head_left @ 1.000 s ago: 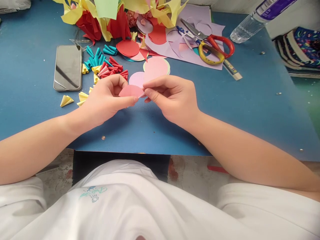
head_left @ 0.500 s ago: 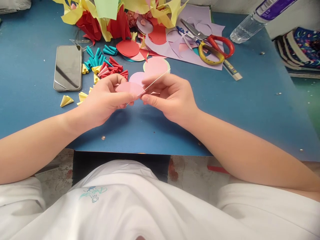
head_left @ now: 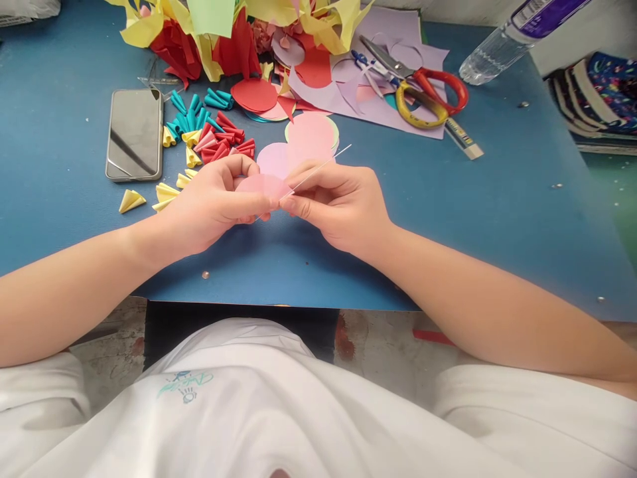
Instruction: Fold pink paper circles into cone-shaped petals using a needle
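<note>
A pink paper circle [head_left: 263, 184] is pinched between the thumb and fingers of my left hand [head_left: 219, 192], tilted above the table. At its right edge, the thumb and fingertips of my right hand [head_left: 338, 199] are pressed together on the paper. A thin, straight white strand [head_left: 318, 170] slants across both hands' fingertips; whether it is a stick or a thread I cannot tell. Behind the hands lie a lilac paper circle [head_left: 271, 158] and another pink paper circle [head_left: 312, 138] on the table. Left of them are red rolled paper cones [head_left: 229, 136].
A phone [head_left: 134, 136] lies at the left, near teal paper cones [head_left: 189, 116] and yellow paper cones [head_left: 132, 200]. Toward the back are red paper circles [head_left: 253, 96], lilac sheets [head_left: 368, 26], scissors [head_left: 423, 86] and a water bottle [head_left: 495, 56]. The blue table's front edge [head_left: 279, 305] is close to my body.
Both hands have moved slightly toward me with the pink circle. My right fingertips have closed onto its edge, and the white strand's upper end has shifted right.
</note>
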A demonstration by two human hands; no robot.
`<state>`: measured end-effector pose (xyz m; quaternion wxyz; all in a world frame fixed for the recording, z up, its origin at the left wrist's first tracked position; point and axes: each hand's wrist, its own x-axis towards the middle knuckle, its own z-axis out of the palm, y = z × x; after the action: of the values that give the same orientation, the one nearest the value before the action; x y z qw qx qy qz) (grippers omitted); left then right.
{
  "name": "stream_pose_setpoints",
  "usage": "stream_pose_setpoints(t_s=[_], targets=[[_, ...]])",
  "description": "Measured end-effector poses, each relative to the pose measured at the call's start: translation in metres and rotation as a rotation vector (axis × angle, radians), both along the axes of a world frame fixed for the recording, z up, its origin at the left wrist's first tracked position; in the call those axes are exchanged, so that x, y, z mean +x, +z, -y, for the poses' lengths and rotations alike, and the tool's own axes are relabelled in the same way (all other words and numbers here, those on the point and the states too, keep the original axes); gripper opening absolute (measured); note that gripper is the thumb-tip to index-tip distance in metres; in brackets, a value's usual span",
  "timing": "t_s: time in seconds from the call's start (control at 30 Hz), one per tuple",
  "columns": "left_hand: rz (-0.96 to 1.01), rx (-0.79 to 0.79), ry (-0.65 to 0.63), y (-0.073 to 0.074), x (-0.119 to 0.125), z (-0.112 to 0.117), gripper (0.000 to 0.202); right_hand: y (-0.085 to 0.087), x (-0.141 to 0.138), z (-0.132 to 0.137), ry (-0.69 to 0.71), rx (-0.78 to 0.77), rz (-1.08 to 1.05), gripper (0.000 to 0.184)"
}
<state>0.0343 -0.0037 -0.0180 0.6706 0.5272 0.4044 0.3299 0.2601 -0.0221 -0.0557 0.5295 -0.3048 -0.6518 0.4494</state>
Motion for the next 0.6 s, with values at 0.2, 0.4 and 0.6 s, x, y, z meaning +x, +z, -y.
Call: stream_pose_setpoints(t_s=[0.2, 0.4, 0.6], targets=[[-0.083, 0.045, -0.025, 0.001, 0.000, 0.000, 0.040, 0.007, 0.000, 0.003, 0.048, -0.071, 0.014, 0.039], [-0.154, 0.251, 0.040, 0.012, 0.001, 0.007, 0.029, 0.017, 0.008, 0.004, -0.001, -0.186, 0.150, 0.036], [-0.206, 0.353, -0.015, 0.008, -0.002, 0.006, 0.027, 0.019, 0.006, 0.005, 0.023, -0.247, 0.115, 0.038]])
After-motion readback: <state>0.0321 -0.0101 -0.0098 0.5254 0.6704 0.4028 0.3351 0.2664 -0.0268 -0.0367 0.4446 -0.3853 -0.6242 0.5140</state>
